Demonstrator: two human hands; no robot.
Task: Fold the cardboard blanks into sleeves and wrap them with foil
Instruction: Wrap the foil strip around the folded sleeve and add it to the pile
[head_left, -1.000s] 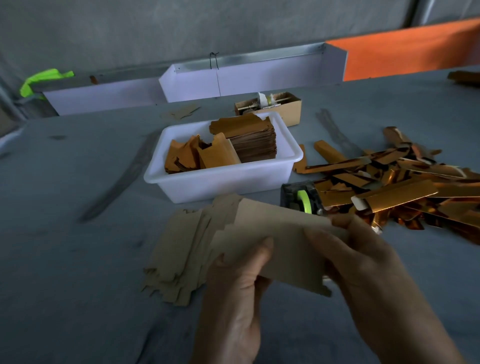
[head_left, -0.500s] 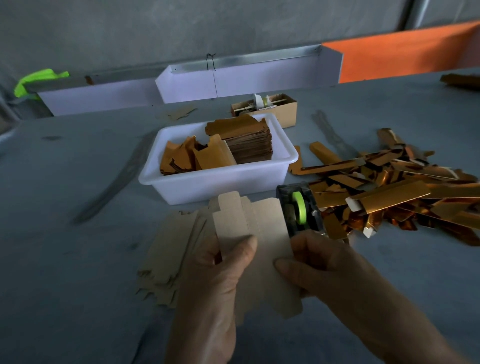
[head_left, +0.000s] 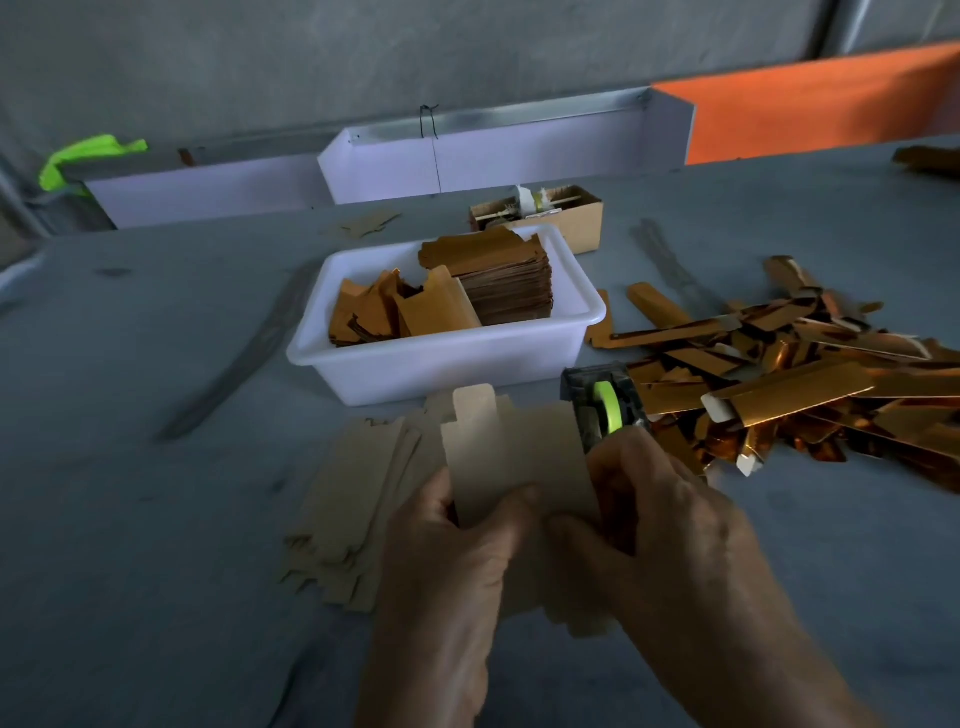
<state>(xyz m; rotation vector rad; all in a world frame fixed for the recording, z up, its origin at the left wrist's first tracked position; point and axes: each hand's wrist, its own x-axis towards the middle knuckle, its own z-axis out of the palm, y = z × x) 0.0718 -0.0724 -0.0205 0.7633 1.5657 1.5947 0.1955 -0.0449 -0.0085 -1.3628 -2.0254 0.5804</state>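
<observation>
A tan cardboard blank (head_left: 511, 452) with a tab at its top stands upright between both hands. My left hand (head_left: 452, 566) pinches its left part, thumb on the front. My right hand (head_left: 670, 535) grips its right edge, fingers curled around it. Under and left of the hands lies a fanned pile of flat tan blanks (head_left: 353, 509). A heap of copper foil-covered sleeves (head_left: 789, 384) spreads over the table on the right.
A white plastic tub (head_left: 447, 358) behind the hands holds a stack of copper-coloured blanks. A black tape dispenser with a green wheel (head_left: 602, 408) sits just beyond my right hand. A small cardboard box (head_left: 571, 218) stands behind the tub.
The blank has been turned from lying sideways to standing upright, and both hands have drawn closer together on it, with its left panel bending forward.
</observation>
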